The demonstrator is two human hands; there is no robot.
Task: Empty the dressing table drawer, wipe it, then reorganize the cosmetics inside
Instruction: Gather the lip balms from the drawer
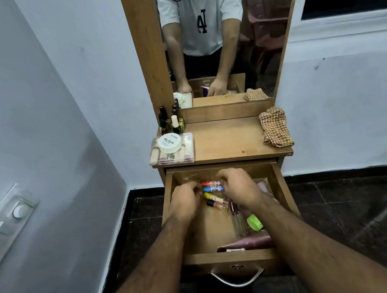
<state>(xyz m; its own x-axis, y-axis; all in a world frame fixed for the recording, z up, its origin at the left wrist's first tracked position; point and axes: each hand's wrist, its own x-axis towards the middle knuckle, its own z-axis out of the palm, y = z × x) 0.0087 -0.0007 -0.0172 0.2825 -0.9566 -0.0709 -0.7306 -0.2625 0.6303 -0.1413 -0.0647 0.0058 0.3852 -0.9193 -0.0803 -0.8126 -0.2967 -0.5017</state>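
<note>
From the head camera, the drawer [234,253] of the dressing table [227,141] stands pulled out, and both hands reach into its far end. The left hand [186,202] and right hand [240,184] sit on either side of a red tube [211,183] and a blue tube [213,189], which lie side by side between them; the fingers curl in at the tube ends, though whether they actually pinch them I cannot tell. Just nearer lie a yellow tube [211,196] and a small clear bottle [218,204]. A green cap [254,222] and a pink tube [248,243] rest toward the drawer's right and front. On the tabletop sit a clear box [172,153], nail polish bottles [172,121] and a checked cloth [275,127].
</note>
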